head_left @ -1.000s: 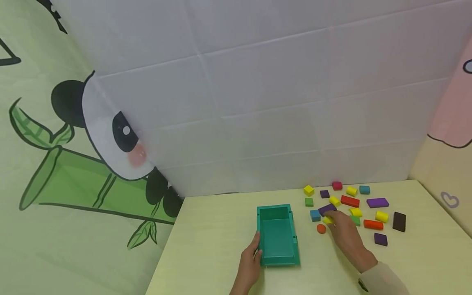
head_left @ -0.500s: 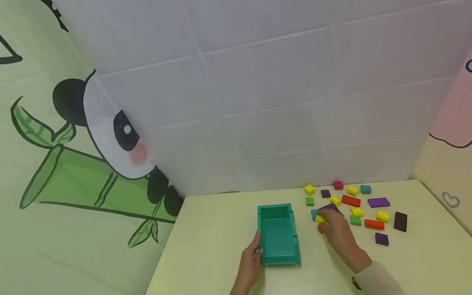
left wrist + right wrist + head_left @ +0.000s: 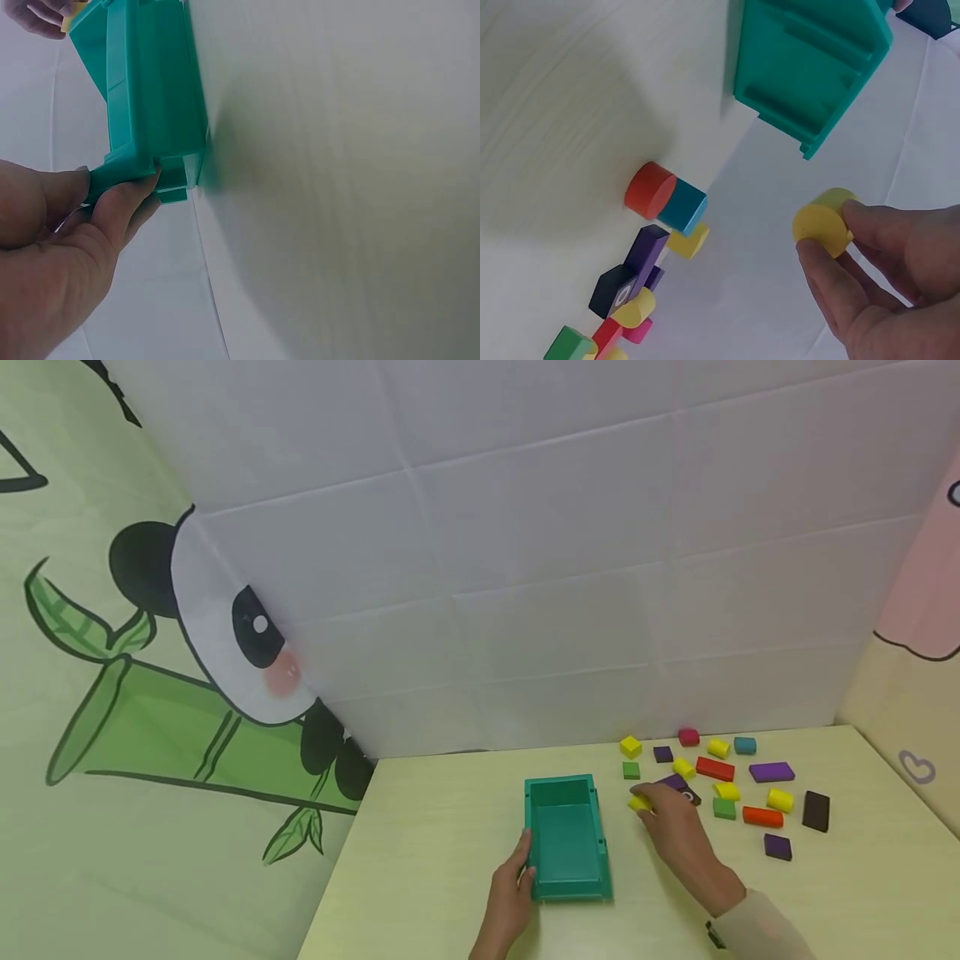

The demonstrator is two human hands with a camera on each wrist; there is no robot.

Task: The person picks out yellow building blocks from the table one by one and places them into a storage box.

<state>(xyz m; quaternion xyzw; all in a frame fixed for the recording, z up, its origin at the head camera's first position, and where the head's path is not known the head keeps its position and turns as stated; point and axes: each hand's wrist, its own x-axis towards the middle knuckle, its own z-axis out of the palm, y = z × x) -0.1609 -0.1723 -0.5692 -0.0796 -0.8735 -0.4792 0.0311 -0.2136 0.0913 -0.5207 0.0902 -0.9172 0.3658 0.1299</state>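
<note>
My left hand grips the left side of a teal plastic box; in the left wrist view its thumb and fingers pinch the rim. Nothing lies in the part of the box that shows. Between thumb and fingers, my right hand pinches a yellow cylinder block. That block is right of the box, raised off the table. An orange-red cylinder and a blue block stand together near it in the right wrist view; the right hand hides them in the head view.
Several coloured blocks lie scattered over the right of the table, among them a red block, a purple block and a black block. A white cloth wall rises behind the table. A printed sheet hangs at left.
My right hand has picked up the yellow cylinder from among the blocks and moved left with it, towards the box. The left hand and the box have stayed put.
</note>
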